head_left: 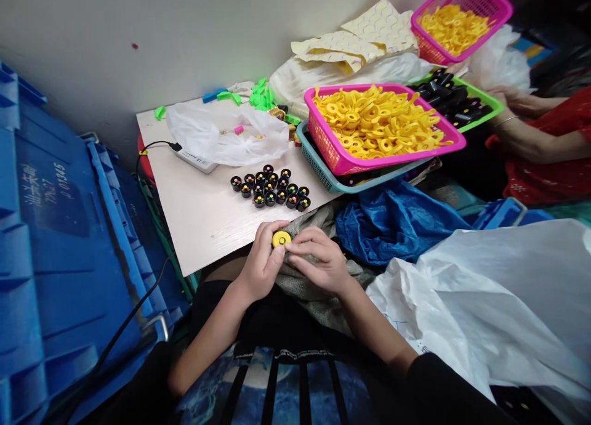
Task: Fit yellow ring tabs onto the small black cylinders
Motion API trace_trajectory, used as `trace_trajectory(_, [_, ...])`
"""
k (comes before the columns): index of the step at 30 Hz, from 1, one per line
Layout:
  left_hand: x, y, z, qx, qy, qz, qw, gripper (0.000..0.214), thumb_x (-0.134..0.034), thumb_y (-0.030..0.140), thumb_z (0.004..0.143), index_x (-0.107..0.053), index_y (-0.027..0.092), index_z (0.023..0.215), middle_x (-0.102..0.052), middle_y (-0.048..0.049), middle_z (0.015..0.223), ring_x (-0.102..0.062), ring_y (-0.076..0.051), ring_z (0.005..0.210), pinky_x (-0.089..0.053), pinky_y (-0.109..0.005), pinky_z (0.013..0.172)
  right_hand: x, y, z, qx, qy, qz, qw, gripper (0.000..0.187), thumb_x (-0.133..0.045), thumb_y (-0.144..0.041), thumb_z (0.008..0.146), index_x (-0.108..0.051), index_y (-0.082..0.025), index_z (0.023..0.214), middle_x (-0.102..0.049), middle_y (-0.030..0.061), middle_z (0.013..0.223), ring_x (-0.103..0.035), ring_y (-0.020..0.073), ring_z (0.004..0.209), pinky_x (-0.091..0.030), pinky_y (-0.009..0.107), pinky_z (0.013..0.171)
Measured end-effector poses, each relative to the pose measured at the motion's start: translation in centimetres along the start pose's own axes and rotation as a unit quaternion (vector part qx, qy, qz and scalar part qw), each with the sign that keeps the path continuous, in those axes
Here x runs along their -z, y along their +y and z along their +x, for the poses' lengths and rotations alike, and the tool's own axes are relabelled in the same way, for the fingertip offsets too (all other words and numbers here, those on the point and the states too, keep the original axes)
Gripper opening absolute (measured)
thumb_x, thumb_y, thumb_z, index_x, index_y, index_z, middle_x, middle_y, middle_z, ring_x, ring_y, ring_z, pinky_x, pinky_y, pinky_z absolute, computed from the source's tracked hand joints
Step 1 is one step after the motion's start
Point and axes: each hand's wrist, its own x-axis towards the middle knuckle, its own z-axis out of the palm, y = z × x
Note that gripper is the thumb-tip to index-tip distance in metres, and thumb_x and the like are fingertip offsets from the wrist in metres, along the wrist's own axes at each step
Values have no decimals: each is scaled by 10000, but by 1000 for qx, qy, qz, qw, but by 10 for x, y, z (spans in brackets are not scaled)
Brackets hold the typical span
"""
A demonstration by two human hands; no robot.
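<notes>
White device (197,161) near the surface's (184,228) left edge; now the left hand (259,263) grips a yellow disc (281,239) just off the near edge, black cups (270,199) clustered behind; right hand (321,260) curled at its rim, pinch unclear; pink basket (392,161) at the right edge

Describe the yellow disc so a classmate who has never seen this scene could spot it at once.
Start at the pale table and find the black cups near its front edge. Just below them in the picture, the yellow disc sits in the person's left grip, the right grip beside it. Unlike the yellow pieces heaped in the pink basket, it is held singly.
</notes>
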Motion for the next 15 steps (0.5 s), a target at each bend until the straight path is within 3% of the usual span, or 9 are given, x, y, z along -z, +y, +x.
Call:
trace_trajectory(3, [-1, 4, 1, -30, -5, 5, 1000, 378, -345, 371, 981, -429, 182, 1297, -517, -120, 1165, -519, -216, 1073, -450, -374, 913, -6, -1, -1, -148, 66, 153, 975, 407, -516, -606, 872, -659, -265, 1043, -632, 66, 968, -606, 220, 887, -506, 377, 783])
trace_trajectory(4, [-1, 5, 1, -49, -4, 16, 999, 373, -346, 371, 977, -436, 185, 1287, -523, -118, 1155, -517, -219, 1066, -446, -379, 912, -8, -3, 1, -202, 65, 211, 954, 473, -505, -655, 854, -634, -261, 1080, -624, 67, 994, -605, 220, 907, -510, 362, 781])
trace_trajectory(6, [-2, 6, 2, -90, 6, 53, 994, 358, -352, 367, 967, -454, 195, 1263, -535, -109, 1136, -503, -228, 1070, -420, -402, 940, -11, -8, 5, -282, 5, 311, 908, 556, -565, -697, 792, -613, -246, 1112, -623, 64, 1010, -601, 218, 932, -506, 339, 795])
trace_trajectory(8, [-3, 6, 3, -123, 18, 87, 988, 373, -364, 351, 954, -437, 199, 1286, -532, -106, 1137, -482, -239, 1099, -380, -433, 989, -13, -14, 9, -321, -75, 381, 864, 556, -652, -668, 737, -633, -225, 1072, -624, 57, 986, -595, 216, 935, -493, 328, 818])
trace_trajectory(10, [-5, 4, 3, -150, 32, 95, 984, 433, -392, 331, 934, -380, 202, 1347, -515, -106, 1138, -468, -241, 1101, -365, -454, 1007, -16, -20, 11, -345, -95, 425, 832, 501, -713, -604, 704, -648, -221, 1021, -610, 39, 925, -584, 196, 869, -486, 302, 777])
trace_trajectory(12, [-6, 2, 3, -173, 39, 85, 980, 488, -420, 316, 913, -329, 215, 1382, -504, -103, 1129, -461, -242, 1087, -379, -463, 992, -21, -23, 10, -361, -63, 444, 818, 470, -733, -564, 678, -653, -226, 993, -581, 23, 844, -550, 176, 767, -470, 275, 686])
trace_trajectory(15, [-11, 0, 1, -186, 44, 69, 979, 488, -436, 317, 901, -334, 236, 1371, -501, -97, 1094, -460, -245, 1068, -403, -458, 949, -28, -24, 6, -360, 4, 440, 823, 430, -721, -551, 651, -651, -219, 915, -541, 19, 766, -486, 167, 681, -434, 267, 601])
